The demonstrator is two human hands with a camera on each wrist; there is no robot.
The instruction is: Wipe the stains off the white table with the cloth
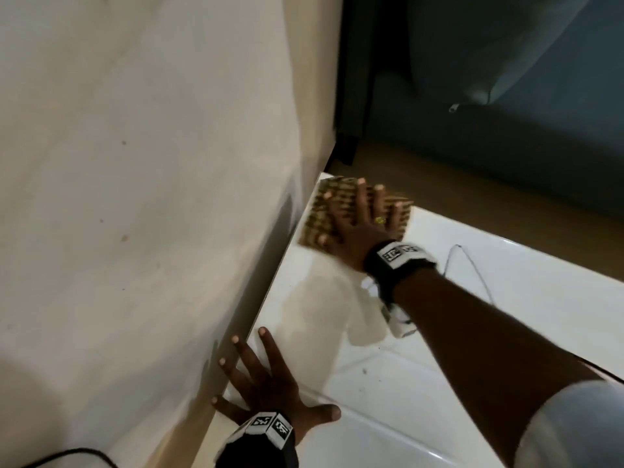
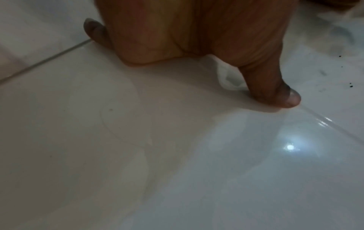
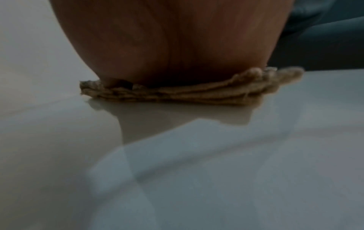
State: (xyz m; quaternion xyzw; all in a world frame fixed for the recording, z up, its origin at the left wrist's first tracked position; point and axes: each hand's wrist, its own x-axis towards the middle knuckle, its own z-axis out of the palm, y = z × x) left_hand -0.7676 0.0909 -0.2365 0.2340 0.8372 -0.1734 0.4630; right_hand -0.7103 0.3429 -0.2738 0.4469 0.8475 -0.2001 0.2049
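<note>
The cloth, a folded brown woven pad, lies at the far corner of the white bench, close against the wall on the left. The right hand presses flat on top of it with fingers spread wide and straight, not gripping; the right wrist view shows the palm bearing down on several stacked layers. The left hand rests on the near left edge of the bench, fingers splayed, holding nothing. Small dark specks show between the two hands. The cloth looks soft, light and limp, likely to bunch or unfold if dragged by one edge, so flat pressure across its middle seems the best hold. The glossy surface looks slippery.
</note>
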